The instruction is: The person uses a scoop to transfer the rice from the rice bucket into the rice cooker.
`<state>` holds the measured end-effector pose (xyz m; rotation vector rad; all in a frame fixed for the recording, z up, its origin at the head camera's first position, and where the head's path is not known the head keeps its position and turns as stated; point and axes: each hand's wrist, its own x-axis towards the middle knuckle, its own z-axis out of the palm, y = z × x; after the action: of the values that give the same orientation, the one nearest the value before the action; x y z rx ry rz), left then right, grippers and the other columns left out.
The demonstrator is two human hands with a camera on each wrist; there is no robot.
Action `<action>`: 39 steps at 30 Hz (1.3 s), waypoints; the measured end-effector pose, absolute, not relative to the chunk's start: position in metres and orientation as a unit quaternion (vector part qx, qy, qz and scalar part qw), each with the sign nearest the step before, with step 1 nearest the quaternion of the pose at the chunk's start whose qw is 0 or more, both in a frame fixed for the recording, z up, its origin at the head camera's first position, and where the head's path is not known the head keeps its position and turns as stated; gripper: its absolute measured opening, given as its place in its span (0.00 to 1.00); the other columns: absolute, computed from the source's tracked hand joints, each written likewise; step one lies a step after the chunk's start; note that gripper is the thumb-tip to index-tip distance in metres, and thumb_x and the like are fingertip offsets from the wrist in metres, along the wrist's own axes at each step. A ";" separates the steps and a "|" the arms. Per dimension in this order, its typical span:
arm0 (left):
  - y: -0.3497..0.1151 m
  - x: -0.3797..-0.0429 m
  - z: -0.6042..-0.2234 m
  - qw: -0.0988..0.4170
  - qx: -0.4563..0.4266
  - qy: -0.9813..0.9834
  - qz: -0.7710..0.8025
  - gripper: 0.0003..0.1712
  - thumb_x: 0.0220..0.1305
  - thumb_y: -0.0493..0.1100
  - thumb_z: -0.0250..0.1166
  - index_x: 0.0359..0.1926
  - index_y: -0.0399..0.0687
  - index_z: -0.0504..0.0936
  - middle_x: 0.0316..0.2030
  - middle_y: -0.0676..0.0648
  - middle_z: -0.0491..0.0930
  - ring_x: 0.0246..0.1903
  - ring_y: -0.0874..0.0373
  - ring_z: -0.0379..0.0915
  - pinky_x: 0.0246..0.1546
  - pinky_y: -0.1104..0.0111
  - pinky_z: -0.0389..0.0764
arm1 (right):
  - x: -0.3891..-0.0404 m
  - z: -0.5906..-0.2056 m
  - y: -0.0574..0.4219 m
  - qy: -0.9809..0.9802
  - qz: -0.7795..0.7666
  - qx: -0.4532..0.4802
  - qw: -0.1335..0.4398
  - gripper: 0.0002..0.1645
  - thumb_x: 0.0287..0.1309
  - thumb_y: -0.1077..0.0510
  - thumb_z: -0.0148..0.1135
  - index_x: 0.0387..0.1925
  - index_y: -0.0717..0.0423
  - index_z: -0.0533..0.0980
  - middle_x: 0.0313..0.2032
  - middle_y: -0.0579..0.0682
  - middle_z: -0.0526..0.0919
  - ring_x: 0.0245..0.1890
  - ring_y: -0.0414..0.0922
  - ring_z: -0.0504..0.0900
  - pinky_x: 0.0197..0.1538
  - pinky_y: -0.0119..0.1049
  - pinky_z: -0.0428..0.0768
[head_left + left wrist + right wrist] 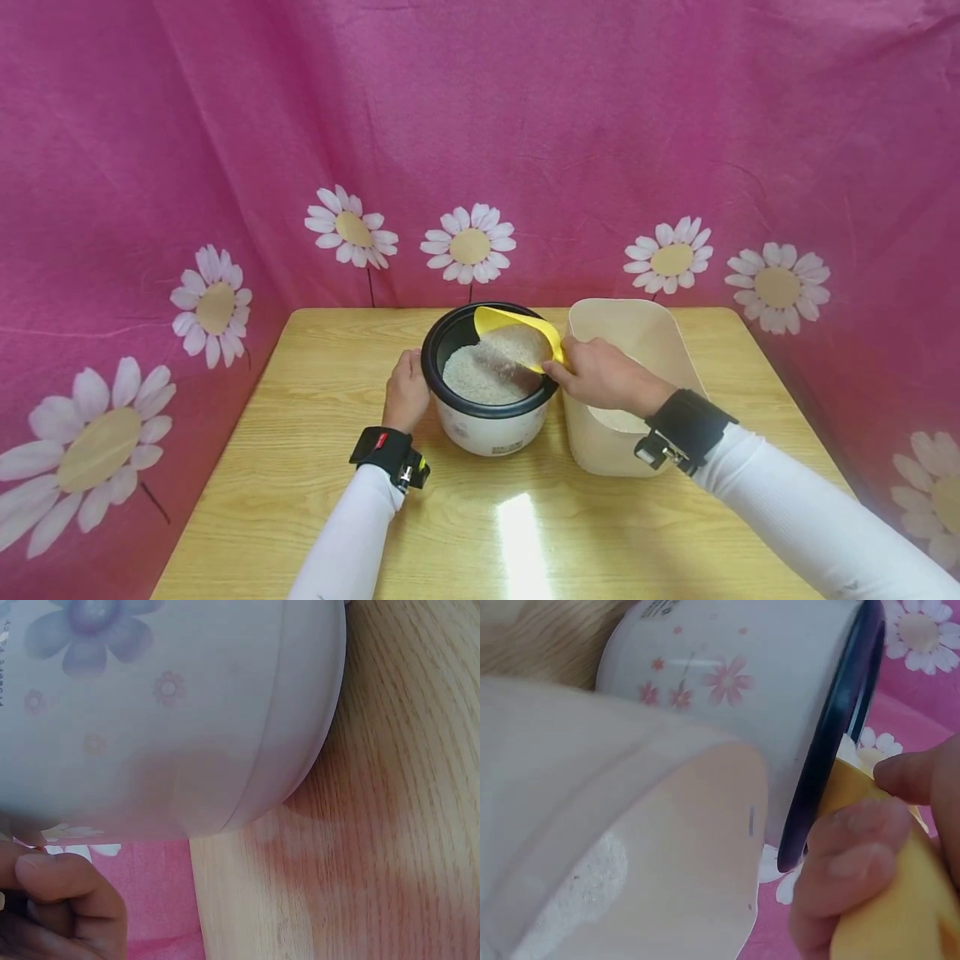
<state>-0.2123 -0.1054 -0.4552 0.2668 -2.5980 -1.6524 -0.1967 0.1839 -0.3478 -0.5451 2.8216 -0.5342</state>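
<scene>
A white rice cooker (487, 429) with a black rim and flower prints stands on the table, a heap of rice (480, 377) inside it. My left hand (406, 393) holds the cooker at its left side, just under the rim; in the left wrist view its fingers (71, 881) are curled beside the white wall. By its handle, my right hand (609, 375) grips a yellow scoop (504, 318), tilted over the cooker's opening. Rice spills from the scoop onto the heap. In the right wrist view the scoop (889, 922) overlaps the dark rim.
A tall cream bin (611, 450) stands close to the cooker's right, under my right forearm, with rice (581, 892) in its bottom. The wooden table (322, 358) is bordered by a pink curtain (555, 125) printed with daisies, behind and at both sides.
</scene>
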 end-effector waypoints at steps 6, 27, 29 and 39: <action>-0.105 -0.213 -0.456 0.029 0.086 -0.840 -0.536 0.24 0.85 0.54 0.37 0.56 0.42 0.73 0.39 0.44 0.71 0.44 0.50 0.69 0.43 0.63 0.67 | -0.195 -0.348 0.180 0.965 -0.149 -0.196 0.086 0.23 0.72 0.44 0.58 0.46 0.62 0.72 0.22 0.49 0.72 0.21 0.44 0.73 0.27 0.34 0.68; -0.106 -0.213 -0.457 0.025 0.090 -0.833 -0.545 0.23 0.85 0.54 0.37 0.56 0.44 0.73 0.39 0.44 0.70 0.43 0.50 0.69 0.42 0.63 0.67 | -0.190 -0.347 0.183 0.962 -0.134 -0.233 0.047 0.19 0.68 0.46 0.63 0.45 0.56 0.71 0.19 0.45 0.71 0.17 0.40 0.70 0.24 0.32 0.66; -0.106 -0.213 -0.457 0.025 0.090 -0.833 -0.545 0.23 0.85 0.54 0.37 0.57 0.43 0.73 0.40 0.44 0.71 0.44 0.50 0.69 0.43 0.63 0.67 | -0.190 -0.346 0.183 0.963 -0.137 -0.229 0.044 0.19 0.67 0.46 0.64 0.46 0.55 0.71 0.20 0.46 0.72 0.18 0.40 0.71 0.24 0.32 0.67; -0.106 -0.213 -0.456 0.030 0.086 -0.835 -0.543 0.23 0.85 0.53 0.37 0.56 0.43 0.73 0.40 0.44 0.70 0.45 0.50 0.69 0.44 0.62 0.67 | -0.191 -0.345 0.185 0.964 -0.140 -0.227 0.016 0.20 0.64 0.47 0.66 0.46 0.54 0.71 0.22 0.46 0.74 0.19 0.40 0.73 0.26 0.32 0.69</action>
<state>-0.2125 -0.1062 -0.4559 0.2661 -2.5726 -1.6738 -0.1914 0.1853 -0.3448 -0.7046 2.9961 -0.4367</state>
